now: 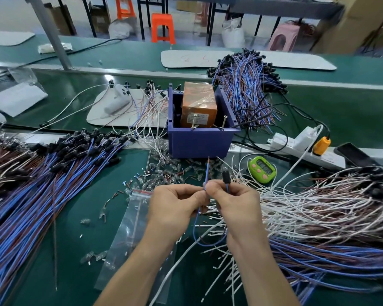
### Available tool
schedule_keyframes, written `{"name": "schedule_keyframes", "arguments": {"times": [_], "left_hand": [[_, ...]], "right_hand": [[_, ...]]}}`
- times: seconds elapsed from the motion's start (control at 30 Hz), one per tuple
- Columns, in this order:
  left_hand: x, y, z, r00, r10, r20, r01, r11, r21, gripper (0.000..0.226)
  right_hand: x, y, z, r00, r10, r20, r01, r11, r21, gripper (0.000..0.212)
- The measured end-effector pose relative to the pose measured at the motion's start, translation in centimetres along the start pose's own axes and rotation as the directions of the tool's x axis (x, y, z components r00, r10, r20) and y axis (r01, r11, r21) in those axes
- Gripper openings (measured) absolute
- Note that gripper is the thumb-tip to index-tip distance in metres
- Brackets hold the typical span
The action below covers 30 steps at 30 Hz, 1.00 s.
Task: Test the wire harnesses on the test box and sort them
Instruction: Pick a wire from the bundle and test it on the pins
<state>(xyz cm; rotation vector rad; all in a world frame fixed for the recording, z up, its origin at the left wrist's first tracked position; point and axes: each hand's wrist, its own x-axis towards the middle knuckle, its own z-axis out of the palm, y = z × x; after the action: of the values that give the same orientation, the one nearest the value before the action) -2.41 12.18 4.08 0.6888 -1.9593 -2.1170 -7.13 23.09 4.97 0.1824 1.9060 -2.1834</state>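
Left hand [175, 205]: pinched the harness [206, 173] below its bare tips.
Right hand [236, 202]: held its black connector [225, 176] end.
Test box [200, 140]: stood behind, apart.

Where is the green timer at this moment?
In the head view, the green timer lies right of centre, just right of the blue box and on the near side of the white power strip, among loose white wires.
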Motion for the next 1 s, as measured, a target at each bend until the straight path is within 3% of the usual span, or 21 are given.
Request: {"name": "schedule_keyframes", "arguments": {"times": [0.2, 0.33, 0.67, 1.0], "left_hand": [[1.7, -0.2, 0.5, 0.955, -0.062, -0.291, 0.019, 0.989, -0.149, 0.022], [3.8, 0.6, 0.4, 0.919, -0.004, -0.395, -0.035, 0.995, -0.09, 0.015], [6.3, 2.2, 1.7, 0.9, 0.119, -0.42, -0.075, 0.99, 0.121, 0.024], [7.1, 2.6, 2.4, 0.912, 0.131, -0.388, -0.074, 0.985, 0.157, 0.02]], "right_hand": [[0.7, -1.1, -0.3, 0.995, 0.078, -0.069, -0.068, 0.989, 0.133, 0.018], [2.5, -2.4, -0.4, 0.99, 0.087, -0.114, -0.07, 0.986, 0.149, 0.02], [6.1, -2.9, -0.4, 0.971, 0.149, -0.185, -0.119, 0.979, 0.165, 0.013], [6.9, -2.9, -1.0, 0.973, 0.153, -0.172, -0.111, 0.966, 0.232, 0.023]]}}
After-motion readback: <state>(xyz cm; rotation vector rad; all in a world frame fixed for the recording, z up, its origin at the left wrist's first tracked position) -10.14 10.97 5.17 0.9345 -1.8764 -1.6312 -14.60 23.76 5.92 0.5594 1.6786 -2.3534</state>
